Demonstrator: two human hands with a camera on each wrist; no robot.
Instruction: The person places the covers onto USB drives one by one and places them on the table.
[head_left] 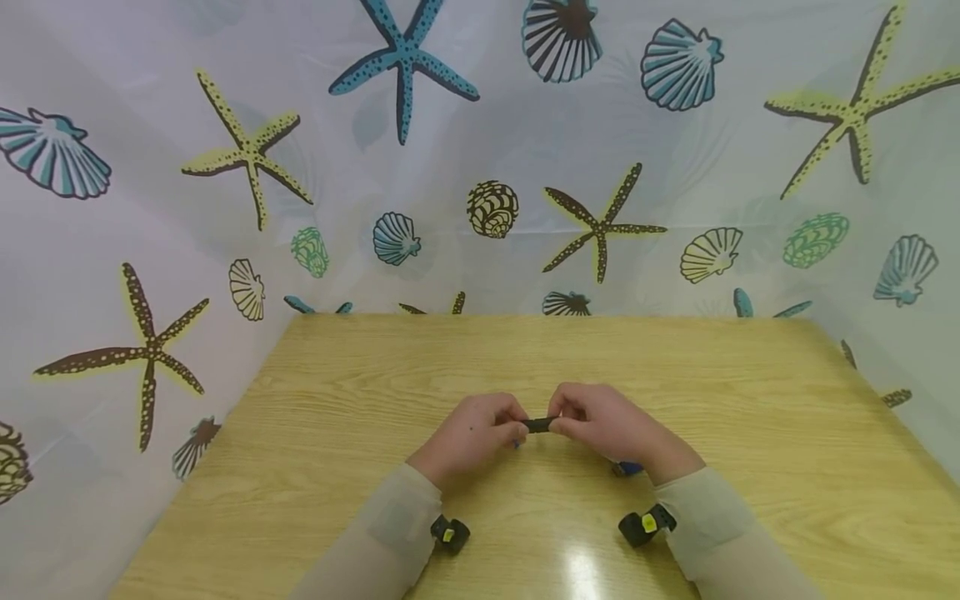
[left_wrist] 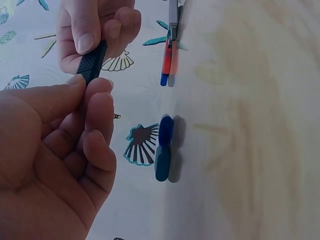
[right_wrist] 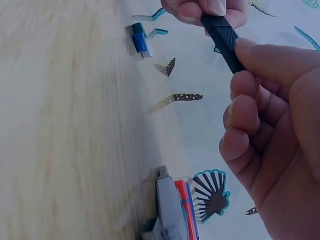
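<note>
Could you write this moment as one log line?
left grip: pinches black piece | right grip: pinches its other end | on table: blue-and-teal piece, grey piece

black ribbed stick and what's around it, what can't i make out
Head: both ends of the black ribbed stick, covered by fingers of the left hand and right hand.
Head: full outline of the blue item, hidden by that hand's wrist.
Right wrist: rest of the grey object, cut off by the bottom edge.
Left wrist: any lettering on the stick, too blurred.
</note>
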